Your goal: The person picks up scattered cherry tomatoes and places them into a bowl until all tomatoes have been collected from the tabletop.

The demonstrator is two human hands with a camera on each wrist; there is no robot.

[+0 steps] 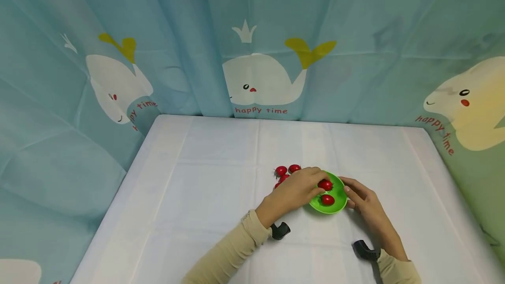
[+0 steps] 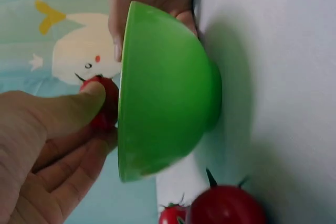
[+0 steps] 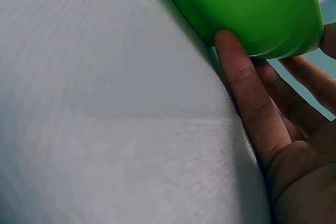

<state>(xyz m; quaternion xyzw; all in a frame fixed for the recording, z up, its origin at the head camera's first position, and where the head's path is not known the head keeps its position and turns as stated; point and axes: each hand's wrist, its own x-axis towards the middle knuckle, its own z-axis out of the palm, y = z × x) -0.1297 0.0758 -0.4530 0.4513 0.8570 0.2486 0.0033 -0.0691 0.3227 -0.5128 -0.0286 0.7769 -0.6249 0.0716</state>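
Beige sleeve (image 1: 232, 249) on my left, beige sleeve (image 1: 398, 271) on my right, closest in; a black wrist piece (image 1: 281, 230) shows by the left one, another black wrist piece (image 1: 366, 250) by the right. My right hand (image 1: 364, 203) is at the right side of a green bowl (image 1: 340, 194), fingers loosely spread along its outer wall, thumb near the rim, steadying it by the look. My left hand (image 1: 297, 187) comes over from the bowl's left, holding one cherry tomato (image 2: 107, 103) between thumb and fingertips, narrow pinch. Key relation: that cherry tomato is over the bowl's opening, just above rim level, so the inside lies straight below my left fingertips; long axis roughly side to side, stem end toward my right hand. Can't tell if it touches the rim. Left is the nearer hand to it. Below, a second cherry tomato (image 1: 327, 200) lies in the bowl. Past my left knuckles, more cherry tomatoes (image 1: 281, 170) sit bunched on the white tablecloth (image 1: 213, 179), some partly hidden. Farthest back, blue whale-print curtain (image 1: 177, 78).
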